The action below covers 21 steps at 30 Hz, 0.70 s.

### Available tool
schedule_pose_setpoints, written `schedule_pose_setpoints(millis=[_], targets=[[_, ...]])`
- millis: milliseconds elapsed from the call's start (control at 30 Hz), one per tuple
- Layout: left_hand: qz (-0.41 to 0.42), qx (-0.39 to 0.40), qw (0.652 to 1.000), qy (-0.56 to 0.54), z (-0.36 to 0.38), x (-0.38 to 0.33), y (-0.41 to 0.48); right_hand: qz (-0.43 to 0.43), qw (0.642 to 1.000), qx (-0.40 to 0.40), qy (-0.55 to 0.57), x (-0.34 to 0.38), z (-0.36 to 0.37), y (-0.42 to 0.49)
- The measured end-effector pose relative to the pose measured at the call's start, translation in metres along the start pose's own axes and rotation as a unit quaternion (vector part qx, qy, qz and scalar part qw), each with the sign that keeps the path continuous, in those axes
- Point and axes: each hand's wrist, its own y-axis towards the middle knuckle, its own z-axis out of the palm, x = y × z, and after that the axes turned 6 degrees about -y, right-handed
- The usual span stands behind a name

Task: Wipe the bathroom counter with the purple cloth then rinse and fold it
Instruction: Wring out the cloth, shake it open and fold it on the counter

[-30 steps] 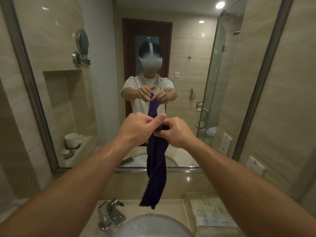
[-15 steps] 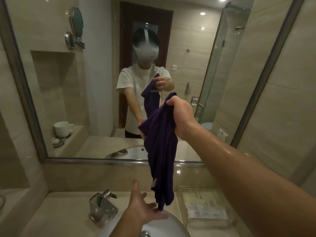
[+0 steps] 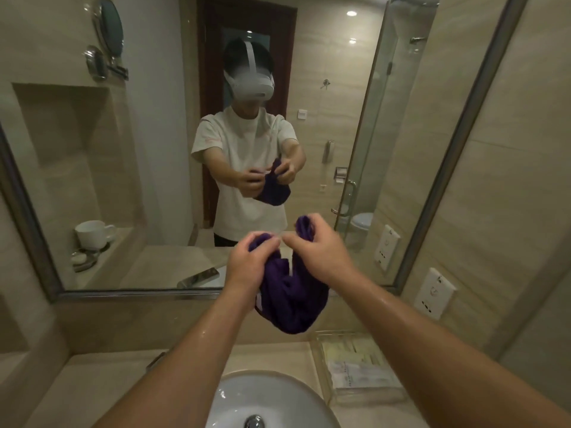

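The purple cloth [image 3: 290, 299] hangs doubled in a loop in the air in front of the mirror, above the white basin [image 3: 262, 396]. My left hand [image 3: 251, 268] grips one end of it and my right hand [image 3: 318, 251] grips the other end, the two hands close together at about the same height. The cloth's sagging middle hangs below both hands. Both forearms look wet. The beige counter [image 3: 92, 384] lies below, to the left of the basin.
A clear tray [image 3: 358, 366] of toiletry packets sits on the counter right of the basin. The drain [image 3: 255, 423] shows at the basin's bottom edge. Two wall sockets [image 3: 434, 293] are on the right wall. The mirror [image 3: 148, 180] reflects a cup and the tap.
My left hand rose from over the basin and took the cloth's lower end up beside my right hand, so the cloth went from hanging long to a doubled loop. The view tilted down.
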Motion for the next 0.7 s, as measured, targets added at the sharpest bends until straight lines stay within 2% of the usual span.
schedule_pose_setpoints(millis=[33,100,200,267,300,367,467,533,633,700], targets=[[0.023,0.022,0.999,0.003,0.006,-0.009,-0.004,0.000,1.000,-0.002,0.027,-0.002,0.012,-0.005],[-0.002,0.062,0.998,-0.033,0.018,-0.023,-0.016,0.013,0.995,0.002,0.101,-0.004,0.030,-0.011],[-0.053,0.092,0.993,-0.051,0.024,-0.028,-0.027,0.070,0.967,0.085,0.228,-0.003,0.042,-0.015],[-0.075,0.110,0.990,-0.049,0.023,-0.030,-0.031,0.062,0.953,0.129,0.267,-0.003,0.045,-0.020],[-0.079,0.098,0.990,-0.056,0.020,-0.029,-0.031,0.062,0.951,0.133,0.271,-0.003,0.048,-0.022],[-0.070,0.047,0.993,-0.085,0.014,-0.022,-0.025,0.074,0.968,0.086,0.224,-0.002,0.053,-0.025],[-0.084,-0.082,0.988,-0.101,-0.010,0.007,-0.006,0.075,0.988,0.027,0.134,-0.004,0.057,-0.026],[-0.184,-0.094,0.967,-0.147,-0.032,0.032,-0.002,0.068,0.992,0.019,0.106,-0.007,0.057,-0.024],[-0.383,-0.013,0.912,-0.150,-0.063,0.071,-0.024,0.050,0.992,0.008,0.112,-0.013,0.058,-0.018],[-0.439,0.043,0.871,-0.217,-0.074,0.092,-0.038,0.010,0.992,0.028,0.119,-0.019,0.058,-0.013]])
